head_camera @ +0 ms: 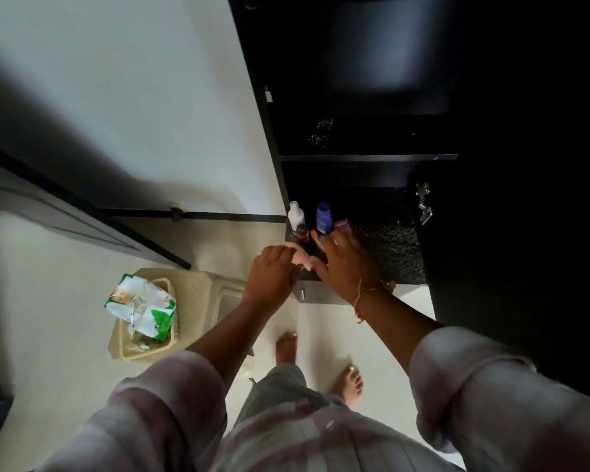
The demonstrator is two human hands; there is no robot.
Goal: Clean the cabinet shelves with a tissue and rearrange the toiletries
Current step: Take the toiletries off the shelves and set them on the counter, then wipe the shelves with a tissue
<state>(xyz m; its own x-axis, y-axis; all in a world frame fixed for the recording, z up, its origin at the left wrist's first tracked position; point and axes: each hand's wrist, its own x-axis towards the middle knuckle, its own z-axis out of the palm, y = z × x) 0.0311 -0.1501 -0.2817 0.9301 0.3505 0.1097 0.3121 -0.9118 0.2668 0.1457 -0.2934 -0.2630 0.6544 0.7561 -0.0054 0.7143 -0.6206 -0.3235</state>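
A dark cabinet (355, 158) stands open with black shelves. On its lowest speckled ledge (389, 247) stand a white bottle (295, 214), a blue bottle (323, 218), a small dark-capped bottle (301, 230) and a pink item (342, 225). My left hand (273, 274) is closed around a pale pink bottle (302, 258) at the ledge's front left corner. My right hand (346, 260) rests beside it with fingers spread over the ledge, touching the pink bottle's far side; whether it holds anything is hidden.
A beige basket (191, 301) on the floor to the left holds a green and white packet (140, 306). My bare feet (349, 383) stand on the white floor. An open dark door (65, 212) lies at left. A metal latch (424, 202) hangs inside the cabinet.
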